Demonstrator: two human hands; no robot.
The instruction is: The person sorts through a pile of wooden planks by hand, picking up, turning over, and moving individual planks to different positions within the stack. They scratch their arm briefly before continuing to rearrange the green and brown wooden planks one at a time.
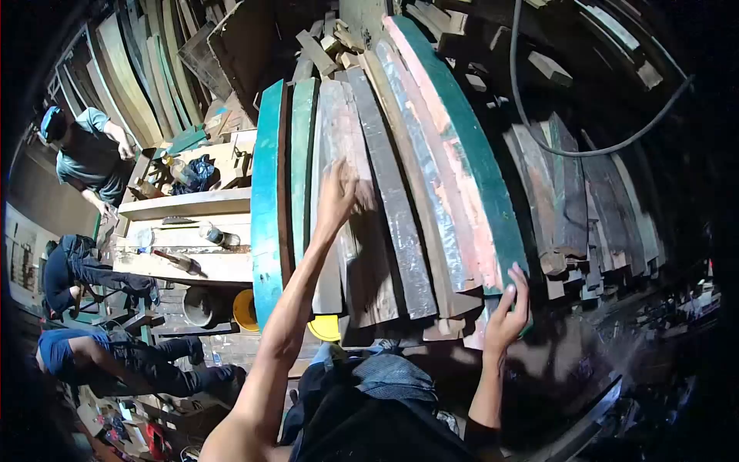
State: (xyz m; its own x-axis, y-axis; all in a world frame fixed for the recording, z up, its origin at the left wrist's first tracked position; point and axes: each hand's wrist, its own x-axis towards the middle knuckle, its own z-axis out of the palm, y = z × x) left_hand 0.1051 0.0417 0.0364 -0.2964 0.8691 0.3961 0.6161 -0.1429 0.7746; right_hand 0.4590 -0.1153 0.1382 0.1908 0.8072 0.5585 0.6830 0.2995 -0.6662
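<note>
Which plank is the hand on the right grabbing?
The right hand grips the lower end of the long curved plank with a green edge and pinkish-red face, farthest right of the leaning boards. The left hand rests on a grey one.

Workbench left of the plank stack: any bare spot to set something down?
Bare strip on the pale workbench board, between the hammer and the teal plank. Its back end is cluttered. The plank stack is packed tight under the left hand and right hand.

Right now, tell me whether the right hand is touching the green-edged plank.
Touching. The head view shows the right hand with its fingers curled over the lower end of the green-edged plank; no gap shows.
</note>
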